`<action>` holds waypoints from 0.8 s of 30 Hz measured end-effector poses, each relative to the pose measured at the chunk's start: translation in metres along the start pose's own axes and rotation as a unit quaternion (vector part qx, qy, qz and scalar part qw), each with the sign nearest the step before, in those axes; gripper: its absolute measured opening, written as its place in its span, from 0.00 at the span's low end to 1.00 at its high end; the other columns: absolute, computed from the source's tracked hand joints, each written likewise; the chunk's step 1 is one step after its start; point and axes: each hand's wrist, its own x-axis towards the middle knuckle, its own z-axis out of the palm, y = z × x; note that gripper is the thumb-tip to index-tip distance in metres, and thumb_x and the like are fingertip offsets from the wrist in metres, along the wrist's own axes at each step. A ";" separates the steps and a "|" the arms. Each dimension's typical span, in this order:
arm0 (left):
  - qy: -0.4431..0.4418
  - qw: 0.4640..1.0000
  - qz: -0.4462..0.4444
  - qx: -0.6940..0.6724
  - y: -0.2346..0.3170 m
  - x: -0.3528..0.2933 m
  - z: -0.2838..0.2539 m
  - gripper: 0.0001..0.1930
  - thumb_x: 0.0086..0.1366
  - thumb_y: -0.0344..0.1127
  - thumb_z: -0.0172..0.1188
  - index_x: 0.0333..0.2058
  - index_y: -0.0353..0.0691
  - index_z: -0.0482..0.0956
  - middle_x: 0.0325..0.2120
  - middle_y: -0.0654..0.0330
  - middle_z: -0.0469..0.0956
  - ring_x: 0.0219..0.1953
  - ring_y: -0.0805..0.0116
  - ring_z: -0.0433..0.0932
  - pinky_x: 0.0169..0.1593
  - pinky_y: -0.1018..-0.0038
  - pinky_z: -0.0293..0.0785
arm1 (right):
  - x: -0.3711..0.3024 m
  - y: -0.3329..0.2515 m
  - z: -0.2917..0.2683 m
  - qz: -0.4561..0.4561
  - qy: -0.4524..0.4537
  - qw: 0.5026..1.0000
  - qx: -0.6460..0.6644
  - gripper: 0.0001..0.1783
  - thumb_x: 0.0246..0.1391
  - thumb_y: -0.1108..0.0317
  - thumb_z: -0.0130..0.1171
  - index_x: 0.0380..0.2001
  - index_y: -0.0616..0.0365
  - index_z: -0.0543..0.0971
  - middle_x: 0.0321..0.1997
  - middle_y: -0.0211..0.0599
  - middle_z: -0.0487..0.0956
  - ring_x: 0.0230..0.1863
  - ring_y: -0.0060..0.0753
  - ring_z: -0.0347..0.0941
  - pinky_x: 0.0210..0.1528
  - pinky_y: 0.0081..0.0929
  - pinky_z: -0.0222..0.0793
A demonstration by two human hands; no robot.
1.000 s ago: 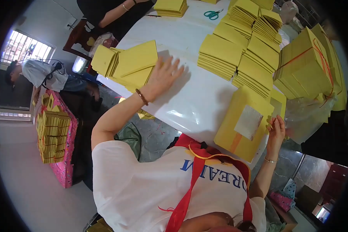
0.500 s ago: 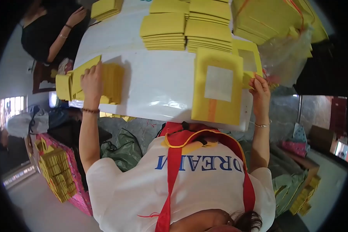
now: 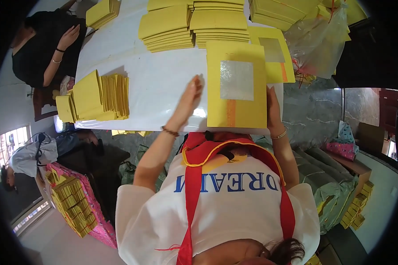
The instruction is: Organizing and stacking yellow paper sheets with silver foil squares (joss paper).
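Observation:
A yellow paper envelope (image 3: 215, 106) with a pale rectangular panel and an orange strip lies near the front edge of the white table, possibly on top of others. My left hand (image 3: 190, 99) is just left of it, fingers stretched out, palm turned toward its side, with a small gap between. Along the envelope's right edge rests my right hand (image 3: 273, 108), fingers straight, seemingly touching that edge. Another such envelope (image 3: 278, 66) is partly covered behind it at the right. A leaning row of folded yellow envelopes (image 3: 112, 97) stands at the left of the table.
Stacked yellow envelopes (image 3: 167, 28) fill the far side of the white table (image 3: 157, 84). A clear plastic bag (image 3: 320, 48) hangs at the far right corner beside a large yellow pile (image 3: 278, 12). Another person's hand (image 3: 69, 37) is at the far left. Green sacks (image 3: 323, 185) stand at right.
My left hand has let go of the leaning envelope row and moved right. My right hand has left the rear envelope and come down to the front one's right edge.

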 end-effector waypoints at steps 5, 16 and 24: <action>-0.043 0.994 0.041 -0.087 -0.023 0.015 0.032 0.34 0.69 0.56 0.31 0.64 0.37 0.44 0.64 0.56 0.50 0.65 0.65 0.50 0.65 0.71 0.47 | -0.009 0.007 0.006 0.032 0.008 0.998 0.051 0.29 0.66 0.51 0.32 0.64 0.55 0.55 0.61 0.31 0.63 0.59 0.25 0.59 0.61 0.24 0.55; -0.012 0.988 0.030 -0.153 -0.010 0.011 0.040 0.30 0.71 0.53 0.30 0.63 0.38 0.49 0.59 0.58 0.57 0.61 0.69 0.56 0.62 0.71 0.55 | 0.000 0.015 0.015 0.041 -0.015 0.993 0.109 0.28 0.66 0.51 0.33 0.63 0.54 0.56 0.59 0.28 0.65 0.56 0.21 0.62 0.57 0.22 0.60; 0.020 0.979 0.036 -0.197 -0.005 0.009 0.040 0.31 0.70 0.55 0.31 0.62 0.37 0.52 0.59 0.58 0.59 0.59 0.67 0.59 0.61 0.70 0.57 | 0.003 0.014 0.004 0.064 -0.022 0.996 0.065 0.28 0.66 0.51 0.34 0.62 0.55 0.57 0.60 0.30 0.65 0.58 0.24 0.62 0.58 0.23 0.58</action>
